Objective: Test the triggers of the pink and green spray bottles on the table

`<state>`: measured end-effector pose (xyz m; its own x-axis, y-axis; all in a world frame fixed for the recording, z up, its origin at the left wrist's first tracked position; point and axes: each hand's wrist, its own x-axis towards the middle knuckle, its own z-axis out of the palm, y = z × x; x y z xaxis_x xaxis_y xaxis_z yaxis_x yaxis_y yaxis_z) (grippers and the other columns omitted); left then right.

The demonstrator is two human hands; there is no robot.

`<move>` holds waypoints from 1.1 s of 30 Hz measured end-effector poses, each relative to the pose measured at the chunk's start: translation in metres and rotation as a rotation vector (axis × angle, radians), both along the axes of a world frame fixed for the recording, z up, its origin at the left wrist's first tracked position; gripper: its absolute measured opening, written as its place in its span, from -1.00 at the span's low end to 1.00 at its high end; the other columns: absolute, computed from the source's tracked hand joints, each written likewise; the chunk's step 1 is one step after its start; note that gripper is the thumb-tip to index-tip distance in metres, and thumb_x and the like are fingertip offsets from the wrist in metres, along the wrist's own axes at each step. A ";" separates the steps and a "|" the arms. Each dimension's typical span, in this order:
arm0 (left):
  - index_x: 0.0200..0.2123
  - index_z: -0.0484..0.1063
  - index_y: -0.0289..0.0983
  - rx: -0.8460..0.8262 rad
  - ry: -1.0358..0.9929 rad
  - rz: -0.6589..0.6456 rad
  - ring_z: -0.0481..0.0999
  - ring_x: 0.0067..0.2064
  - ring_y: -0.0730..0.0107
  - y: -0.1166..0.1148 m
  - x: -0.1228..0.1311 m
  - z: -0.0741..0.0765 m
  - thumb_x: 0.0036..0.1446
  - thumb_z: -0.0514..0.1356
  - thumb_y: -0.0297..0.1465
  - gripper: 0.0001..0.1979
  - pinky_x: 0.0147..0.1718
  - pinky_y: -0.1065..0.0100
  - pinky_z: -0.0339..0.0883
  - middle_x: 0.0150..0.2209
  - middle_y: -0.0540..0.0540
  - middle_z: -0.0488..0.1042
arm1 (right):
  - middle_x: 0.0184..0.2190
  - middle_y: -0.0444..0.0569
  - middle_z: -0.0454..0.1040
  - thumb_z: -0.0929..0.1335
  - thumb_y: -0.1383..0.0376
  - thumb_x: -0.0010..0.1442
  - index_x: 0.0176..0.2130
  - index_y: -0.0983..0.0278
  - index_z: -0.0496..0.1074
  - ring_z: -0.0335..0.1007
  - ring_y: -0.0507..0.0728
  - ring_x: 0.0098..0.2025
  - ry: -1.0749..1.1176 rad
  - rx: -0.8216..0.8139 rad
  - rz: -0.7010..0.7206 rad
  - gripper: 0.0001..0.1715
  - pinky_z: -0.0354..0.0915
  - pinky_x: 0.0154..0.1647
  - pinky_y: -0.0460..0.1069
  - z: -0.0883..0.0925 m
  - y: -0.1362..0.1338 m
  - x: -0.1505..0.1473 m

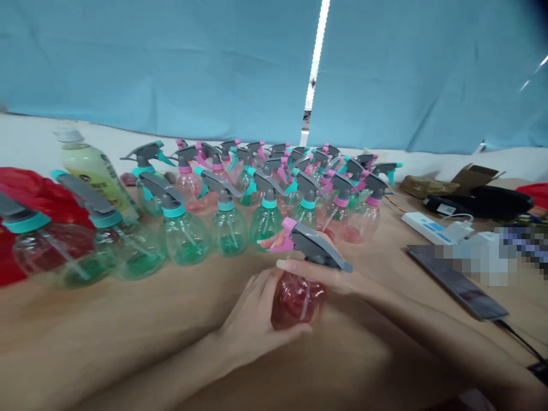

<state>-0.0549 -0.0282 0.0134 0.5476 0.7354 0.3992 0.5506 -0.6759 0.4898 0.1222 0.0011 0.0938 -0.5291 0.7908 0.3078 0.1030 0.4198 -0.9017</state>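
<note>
Many plastic spray bottles [229, 231] stand in rows ahead of me, while both my hands close firmly on one red-tinted spray bottle [297, 299]. My left hand [257, 322] cups its body, and my right hand [331, 279] wraps around the neck below the grey spray head [314, 245] and pink trigger [287, 235]. A strip of tan table [128, 319] separates the bottle from the nearest row. To my right, a dark phone [458, 279] lies near my forearm, with a white power strip [432, 228] beyond it.
</note>
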 end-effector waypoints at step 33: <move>0.08 0.35 -0.38 0.134 0.471 0.099 0.26 0.21 -0.05 0.013 -0.009 -0.009 0.27 0.06 -0.17 -0.54 0.09 -0.05 0.21 0.20 -0.35 0.26 | -0.35 -0.16 0.38 0.35 0.12 0.19 -0.19 0.14 0.39 0.26 0.01 -0.40 0.105 0.194 -0.080 -0.80 0.23 -0.34 -0.04 -0.020 0.028 0.012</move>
